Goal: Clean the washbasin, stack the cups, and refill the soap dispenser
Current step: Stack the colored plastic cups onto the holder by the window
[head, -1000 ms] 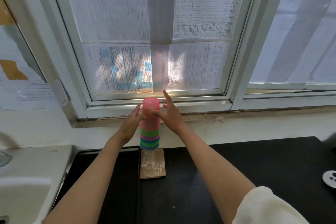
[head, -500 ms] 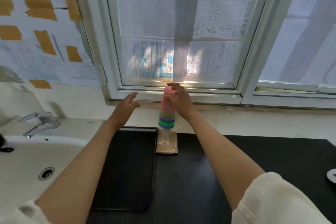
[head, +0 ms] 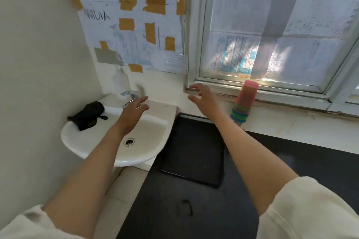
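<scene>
One stack of cups (head: 244,102) is seen upside down at 2 o'clock on the black tabletop (head: 291,161), below the papered window (head: 272,31). One washbasin (head: 93,147) lies at 9 o'clock. Both the left hand (head: 134,111) and right hand (head: 204,98) are held released, grasping nothing.

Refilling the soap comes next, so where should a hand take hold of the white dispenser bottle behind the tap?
Grip the soap dispenser round its upright body, below the pump head, coming from the front-right over the washbasin. The wall closes off its left and back, and the tap stands just in front, so probably reach in above it.
</scene>
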A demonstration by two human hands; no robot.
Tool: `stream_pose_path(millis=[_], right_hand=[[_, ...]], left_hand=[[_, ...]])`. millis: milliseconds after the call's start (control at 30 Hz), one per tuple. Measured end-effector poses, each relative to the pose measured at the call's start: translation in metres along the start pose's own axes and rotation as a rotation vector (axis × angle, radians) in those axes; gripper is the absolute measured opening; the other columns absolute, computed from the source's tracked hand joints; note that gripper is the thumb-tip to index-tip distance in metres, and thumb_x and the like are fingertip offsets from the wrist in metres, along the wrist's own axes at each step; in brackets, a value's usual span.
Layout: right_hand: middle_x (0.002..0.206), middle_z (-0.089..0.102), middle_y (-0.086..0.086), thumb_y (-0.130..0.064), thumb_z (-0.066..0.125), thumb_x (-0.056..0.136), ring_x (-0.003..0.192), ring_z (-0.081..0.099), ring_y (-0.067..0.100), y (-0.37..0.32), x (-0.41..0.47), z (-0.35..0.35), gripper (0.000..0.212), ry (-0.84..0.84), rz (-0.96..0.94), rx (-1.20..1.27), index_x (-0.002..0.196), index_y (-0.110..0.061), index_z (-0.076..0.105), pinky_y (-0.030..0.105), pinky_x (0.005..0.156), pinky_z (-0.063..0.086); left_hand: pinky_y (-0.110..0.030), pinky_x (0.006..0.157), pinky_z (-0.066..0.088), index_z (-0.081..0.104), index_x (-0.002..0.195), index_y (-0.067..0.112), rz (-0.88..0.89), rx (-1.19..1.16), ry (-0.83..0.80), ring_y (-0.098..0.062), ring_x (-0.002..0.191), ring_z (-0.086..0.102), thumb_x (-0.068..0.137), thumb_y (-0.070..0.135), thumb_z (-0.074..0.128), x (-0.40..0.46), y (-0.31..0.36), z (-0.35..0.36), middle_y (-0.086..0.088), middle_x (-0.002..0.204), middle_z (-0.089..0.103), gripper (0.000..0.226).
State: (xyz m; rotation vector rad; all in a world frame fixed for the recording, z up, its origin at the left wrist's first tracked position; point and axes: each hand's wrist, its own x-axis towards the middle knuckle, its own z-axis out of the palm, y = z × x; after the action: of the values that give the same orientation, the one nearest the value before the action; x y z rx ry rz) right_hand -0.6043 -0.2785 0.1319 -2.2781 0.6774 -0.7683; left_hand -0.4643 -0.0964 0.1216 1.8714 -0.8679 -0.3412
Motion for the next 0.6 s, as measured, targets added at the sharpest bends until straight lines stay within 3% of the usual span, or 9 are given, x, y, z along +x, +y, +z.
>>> stream_pose_path(millis=[67, 167, 300, 600], right_hand=[[0.127, 0.050, 0.007, -0.024, 0.058, 0.090, 0.115, 0.049, 0.020, -0.025, -0.009, 0.029, 0.035, -0.022, -0.010, 0.018, 0.124, -0.019, 0.051, 0.036, 0.096, 0.043], [0.125, 0.052, 0.007, -0.025, 0.058, 0.090, 0.113, 0.050, 0.021, -0.062, -0.021, 0.076, 0.034, -0.053, -0.022, 0.027, 0.123, -0.021, 0.052, 0.035, 0.094, 0.043], [0.123, 0.052, 0.007, -0.024, 0.057, 0.091, 0.112, 0.050, 0.021, -0.101, -0.037, 0.131, 0.032, -0.113, -0.043, 0.049, 0.122, -0.019, 0.052, 0.033, 0.092, 0.042], [0.123, 0.051, 0.007, -0.024, 0.055, 0.092, 0.113, 0.049, 0.021, -0.158, -0.054, 0.256, 0.033, -0.338, -0.086, 0.093, 0.124, -0.019, 0.051, 0.028, 0.089, 0.038]], left_hand=[[-0.025, 0.097, 0.029, 0.045, 0.134, 0.015, -0.011, 0.021, 0.021, -0.016, 0.125, 0.041, 0.093, 0.014, 0.044, -0.013, -0.017, -0.036, -0.003, 0.140, 0.044, 0.041], [-0.036, 0.105, 0.032, 0.048, 0.132, 0.014, -0.042, 0.021, 0.074, -0.026, 0.126, 0.043, 0.092, 0.012, 0.045, -0.032, -0.041, -0.089, -0.010, 0.138, 0.047, 0.039], [-0.021, 0.095, 0.031, 0.046, 0.133, 0.010, -0.068, 0.034, 0.153, -0.017, 0.118, 0.046, 0.094, 0.010, 0.044, -0.059, -0.073, -0.143, -0.007, 0.136, 0.048, 0.040], [-0.025, 0.098, 0.030, 0.048, 0.131, 0.014, -0.208, 0.103, 0.302, -0.021, 0.129, 0.041, 0.092, 0.013, 0.049, -0.100, -0.164, -0.225, -0.006, 0.138, 0.047, 0.039]])
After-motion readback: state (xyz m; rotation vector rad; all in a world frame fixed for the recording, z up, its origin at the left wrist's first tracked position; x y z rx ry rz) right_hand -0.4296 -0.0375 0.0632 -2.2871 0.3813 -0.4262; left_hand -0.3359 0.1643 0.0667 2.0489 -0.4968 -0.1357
